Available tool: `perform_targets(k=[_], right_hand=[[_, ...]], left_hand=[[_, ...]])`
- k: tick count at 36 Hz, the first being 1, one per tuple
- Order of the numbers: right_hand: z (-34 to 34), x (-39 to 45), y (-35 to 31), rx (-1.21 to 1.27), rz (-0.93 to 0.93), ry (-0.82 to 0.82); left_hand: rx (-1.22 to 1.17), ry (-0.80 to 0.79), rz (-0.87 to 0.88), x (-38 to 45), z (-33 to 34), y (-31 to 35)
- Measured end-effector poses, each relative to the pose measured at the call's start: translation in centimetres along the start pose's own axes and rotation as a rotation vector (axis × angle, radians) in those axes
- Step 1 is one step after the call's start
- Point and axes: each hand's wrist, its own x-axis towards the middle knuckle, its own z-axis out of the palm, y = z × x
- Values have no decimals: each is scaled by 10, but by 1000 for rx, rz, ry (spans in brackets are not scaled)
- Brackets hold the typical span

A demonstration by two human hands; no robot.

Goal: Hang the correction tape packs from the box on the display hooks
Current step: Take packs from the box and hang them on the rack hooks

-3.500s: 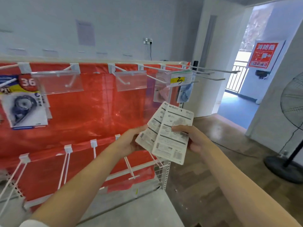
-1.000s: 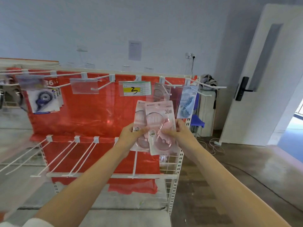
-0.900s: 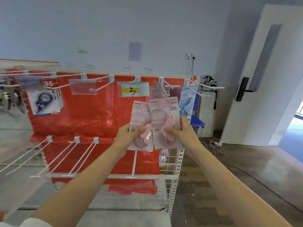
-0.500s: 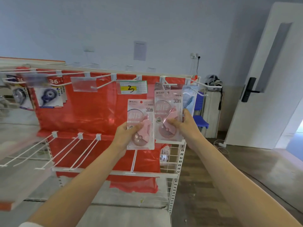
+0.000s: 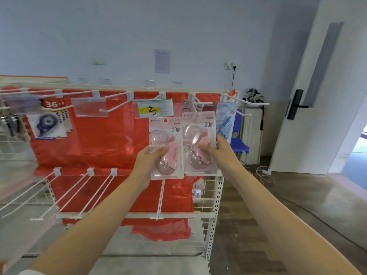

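Observation:
I hold two pink correction tape packs side by side in front of the red display rack. My left hand (image 5: 148, 161) grips the left pink pack (image 5: 166, 135) by its lower half. My right hand (image 5: 216, 153) grips the right pink pack (image 5: 198, 132), which sits a little higher, its top just under a white upper hook (image 5: 198, 105) that bears another pink pack (image 5: 187, 107). A blue pack (image 5: 225, 120) hangs to the right of it. The box is out of sight.
A label marked 3 (image 5: 155, 110) hangs on the top rail beside several white hooks (image 5: 117, 107). Dark blue tape packs (image 5: 47, 125) hang at the far left. A lower row of hooks (image 5: 95, 193) juts toward me. A white door (image 5: 317, 96) stands at right.
I turned the two packs front side toward me and raised them from waist height to the top hook row. They have spread apart, the right one higher.

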Motion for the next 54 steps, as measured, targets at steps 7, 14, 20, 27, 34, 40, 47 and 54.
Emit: perform_targets(k=[7, 14, 20, 27, 34, 40, 47, 54], right_hand=[[9, 22, 12, -179, 41, -39], [20, 58, 25, -210, 77, 61], [32, 93, 15, -254, 54, 123], [42, 117, 2, -343, 83, 162], [41, 108, 8, -461, 172, 142], [26, 81, 14, -777, 62, 93], [16, 41, 8, -1049, -106, -58], [7, 0, 7, -1128, -203, -171]], left_hand=[[45, -13, -24, 24, 4, -5], [132, -32, -15, 54, -4, -9], [170, -60, -52, 71, -10, -13], [168, -77, -100, 76, -20, -10], [202, -97, -84, 67, -31, -1], [192, -96, -110, 53, -18, 1], [194, -74, -102, 28, 7, -2], [129, -88, -95, 1, 22, -7]])
